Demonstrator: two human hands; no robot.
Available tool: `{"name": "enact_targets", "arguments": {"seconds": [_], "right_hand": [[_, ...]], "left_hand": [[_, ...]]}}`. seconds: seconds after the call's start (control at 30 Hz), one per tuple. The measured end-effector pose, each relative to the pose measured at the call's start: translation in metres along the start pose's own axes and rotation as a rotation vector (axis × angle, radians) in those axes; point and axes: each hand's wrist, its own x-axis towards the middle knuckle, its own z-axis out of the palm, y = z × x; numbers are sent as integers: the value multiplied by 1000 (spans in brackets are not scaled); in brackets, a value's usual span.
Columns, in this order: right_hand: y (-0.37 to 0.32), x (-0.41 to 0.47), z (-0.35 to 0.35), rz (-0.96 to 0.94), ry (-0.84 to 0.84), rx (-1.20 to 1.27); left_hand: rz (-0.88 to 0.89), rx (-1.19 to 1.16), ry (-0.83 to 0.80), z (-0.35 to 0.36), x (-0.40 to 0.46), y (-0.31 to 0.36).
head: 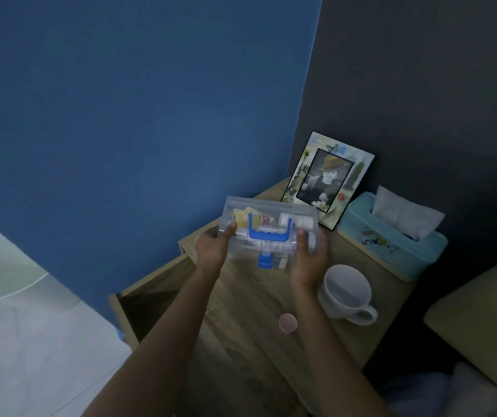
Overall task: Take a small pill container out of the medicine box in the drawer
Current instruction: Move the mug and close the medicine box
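A clear plastic medicine box with a blue handle and a blue front latch is held up above the wooden nightstand. My left hand grips its left end and my right hand grips its right end. The lid looks closed, and white bottles and coloured packets show through it. A small round pink container lies on the nightstand top, below my right forearm. The drawer stands pulled open to the left of the nightstand, its inside dark.
A white mug stands right of my right wrist. Behind it are a teal tissue box and a picture frame leaning on the dark wall. A bed edge lies at the right, a blue wall at the left.
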Motion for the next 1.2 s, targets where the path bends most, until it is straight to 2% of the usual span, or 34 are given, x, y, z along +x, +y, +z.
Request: {"name": "enact_targets", "arguments": {"seconds": [0.23,0.3,0.4,0.43,0.5,0.6,0.67,0.9,1.2], "right_hand": [[1,-1,3,91,-14,33],[1,-1,2,91,-25,31],[1,-1,1,93,-32,61],[2,0,1,94,-31,62],[2,0,2,88,-26,53],[3,1,2,67,-25,34],[4,1,2,60,-29,17],[7,1,2,17,-30,4],[11,4,0,-43,-40,-40]], "left_hand": [[15,228,27,4,0,4],[-35,130,148,9,-10,2],[-11,-170,356,18,-41,-18],[-28,-227,342,23,-51,-28],[-105,-241,198,32,-61,-43],[-202,-48,-98,41,-64,-49],[-186,19,-201,43,-63,-48],[-24,-12,-201,46,-61,-35],[-4,45,-149,55,-47,-33]]}}
